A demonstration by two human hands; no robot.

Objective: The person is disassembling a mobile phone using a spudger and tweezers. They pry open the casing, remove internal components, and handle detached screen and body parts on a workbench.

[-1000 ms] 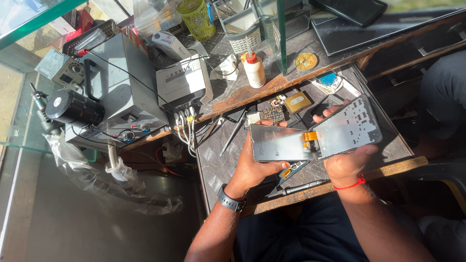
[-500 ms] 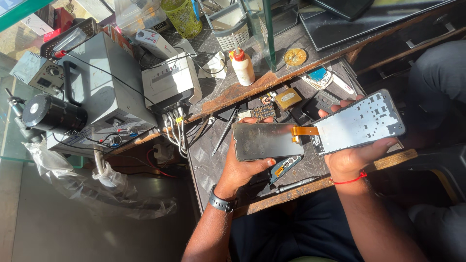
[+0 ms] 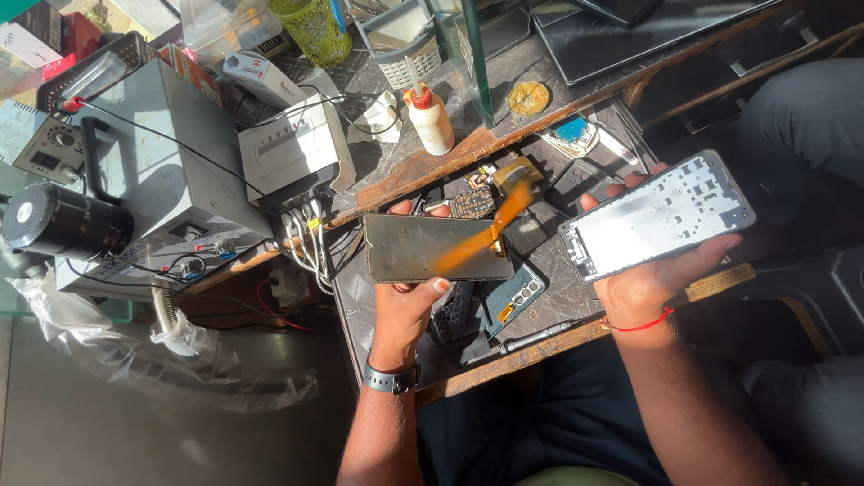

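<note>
head view: person at a cluttered repair bench, both hands raised over it.
step: phone screen [image 3: 423,247] and phone frame [image 3: 657,216] held apart; the orange ribbon cable [image 3: 481,236] hangs off the screen's right end, blurred. Looks like the two halves are being separated or checked.
doing it well: I'd keep the cable slack, no twisting or tugging, hold both parts by their edges, and keep them level over the bench.
left hand [image 3: 405,301]: closed on the screen from the near side, thumb on the near edge, fingertips curled over the far edge. Screen sits centre, above the mat.
right hand [image 3: 643,283]: cradles the frame from beneath, fingers wrapped round its edges, inner side up, tilted. Frame is right of the screen, well apart.
bench: glue bottle [image 3: 432,121] far centre, grey power supply [image 3: 171,184] far left, screwdriver [image 3: 531,337] near edge, circuit board [image 3: 472,204] beyond the screen.
</note>
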